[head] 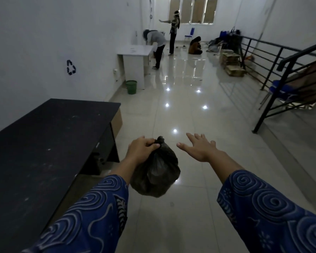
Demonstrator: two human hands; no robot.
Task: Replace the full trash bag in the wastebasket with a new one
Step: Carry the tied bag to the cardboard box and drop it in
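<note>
1. Sleeves (91, 212): blue, swirl print. Both forearms stretched fwd at the bottom of view.
2. Left hand (141, 149): fingers curled tight round the knotted neck of item 3. Grip is from above, so the load hangs free, clear of floor and clothing.
3. Trash bag (156, 174): dark plastic, bulging, neck tied. Hangs under the left hand, above the floor, just right of item 5. The full bag is out of its bin. Judged: removal done, disposal and relining outstanding.
4. Right hand (199, 148): palm down, fingers straight and spread, holding nothing. Near the bag's knot but apart from it. Prob. out for balance or ready to steady the bag, can't tell which. Neither hand carries a new bag.
5. Black table (44, 143): long, dark top, set along the left wall.
6. Floor (190, 115): glossy pale tile, ceiling lights reflected.
7. Wastebasket (131, 87): green, round, on the floor against the left wall, just beside item 8 and well apart from the bag. Liner inside or not — too far to tell.
8. White desk (135, 52): against the left wall. Recycling mark (71, 66) on the wall nearer the camera.
9. Stair railing (281, 66): black, right side, guarding the stairwell.
10. Far end: three persons (158, 48) and a window (193, 10) — detail too small.
</note>
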